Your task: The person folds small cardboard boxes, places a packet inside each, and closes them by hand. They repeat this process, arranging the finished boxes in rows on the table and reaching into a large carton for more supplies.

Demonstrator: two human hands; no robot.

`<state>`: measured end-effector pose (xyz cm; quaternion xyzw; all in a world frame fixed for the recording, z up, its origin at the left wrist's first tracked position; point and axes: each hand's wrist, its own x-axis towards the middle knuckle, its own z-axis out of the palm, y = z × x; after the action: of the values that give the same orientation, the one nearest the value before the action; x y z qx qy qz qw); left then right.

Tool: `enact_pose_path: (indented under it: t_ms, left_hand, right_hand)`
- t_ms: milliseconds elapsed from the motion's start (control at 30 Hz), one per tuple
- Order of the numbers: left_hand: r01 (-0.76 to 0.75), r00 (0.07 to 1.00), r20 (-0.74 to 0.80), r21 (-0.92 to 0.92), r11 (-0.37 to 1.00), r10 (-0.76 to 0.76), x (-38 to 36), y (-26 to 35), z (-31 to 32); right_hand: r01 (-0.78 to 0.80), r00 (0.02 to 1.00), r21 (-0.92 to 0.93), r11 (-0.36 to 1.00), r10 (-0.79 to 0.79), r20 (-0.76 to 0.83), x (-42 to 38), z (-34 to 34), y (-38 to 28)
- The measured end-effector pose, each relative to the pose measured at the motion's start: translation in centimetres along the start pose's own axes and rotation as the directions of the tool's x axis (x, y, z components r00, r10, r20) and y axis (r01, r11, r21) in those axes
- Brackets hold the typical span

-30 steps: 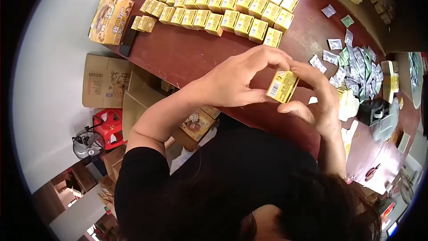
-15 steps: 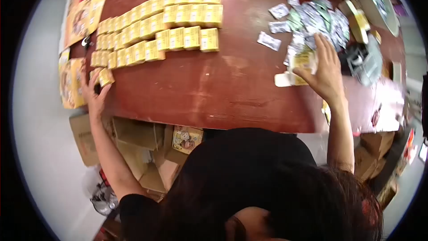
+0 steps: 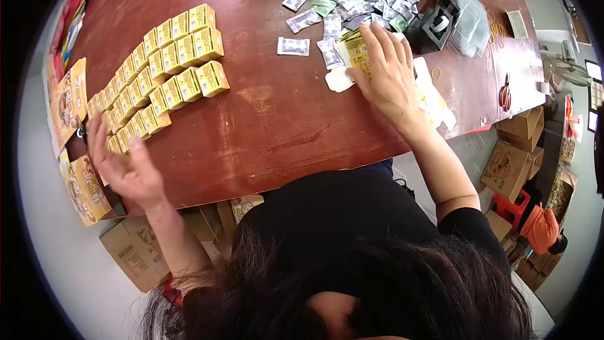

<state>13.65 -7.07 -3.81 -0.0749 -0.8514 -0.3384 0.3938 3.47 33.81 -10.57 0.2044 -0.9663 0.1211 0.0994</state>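
Observation:
My left hand (image 3: pixel 126 164) is open, palm partly up and fingers spread, at the near left end of several rows of small yellow boxes (image 3: pixel 189 85). It holds nothing that I can see and covers part of the row ends. My right hand (image 3: pixel 390 82) lies with outstretched fingers over flat yellow cartons (image 3: pixel 357 56), whose white flap (image 3: pixel 339 80) sticks out to the left. Just beyond the fingertips is a heap of silver-grey and green sachets (image 3: pixel 358 0), with a few loose ones such as a single sachet (image 3: pixel 293 46) to its left.
A black tape dispenser (image 3: pixel 435 22) and a clear plastic bag (image 3: pixel 470 22) stand right of the heap. Red-handled scissors (image 3: pixel 505 96) and rubber bands (image 3: pixel 497 28) lie farther right. Printed orange packaging (image 3: pixel 88 189) is at the left edge. A person in orange (image 3: pixel 540 230) is at far right.
The view has swung to the right. My left hand has come away from the small yellow box at the row's end and opened. My right hand stays over the flat cartons.

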Motion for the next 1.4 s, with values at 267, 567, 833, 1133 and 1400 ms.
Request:
enact_pose_path:
  t_ms: [267, 567, 833, 1133, 1400]
  left_hand:
    - [0.048, 0.909, 0.403, -0.351, 0.935, 0.105, 1.4, 9.1, 17.0]
    - [0.754, 0.642, 0.730, -0.545, 0.367, -0.234, 1.2, 8.3, 17.8]
    - [0.905, 0.326, 0.936, -0.269, -0.330, 0.132, 1.2, 8.9, 17.3]
    - [0.830, 0.485, 0.866, -0.413, 0.375, -0.120, 1.5, 10.0, 14.9]
    - [0.425, 0.829, 0.559, -0.609, 0.670, -0.017, 0.5, 10.2, 15.1]
  right_hand:
    - [-0.142, 0.987, -0.022, 0.990, 0.140, -0.079, 0.1, 0.4, -1.3]
    - [0.165, 0.977, 0.612, 0.774, -0.045, -0.207, 0.2, -3.0, -1.6]
    - [0.464, 0.885, 0.762, 0.452, -0.279, -0.373, 1.5, -4.6, -2.6]
    - [0.285, 0.936, 0.590, 0.755, -0.352, -0.002, 2.4, -6.8, -1.7]
    - [0.097, 0.989, 0.889, 0.448, -0.143, -0.035, 1.5, -4.9, -2.3]
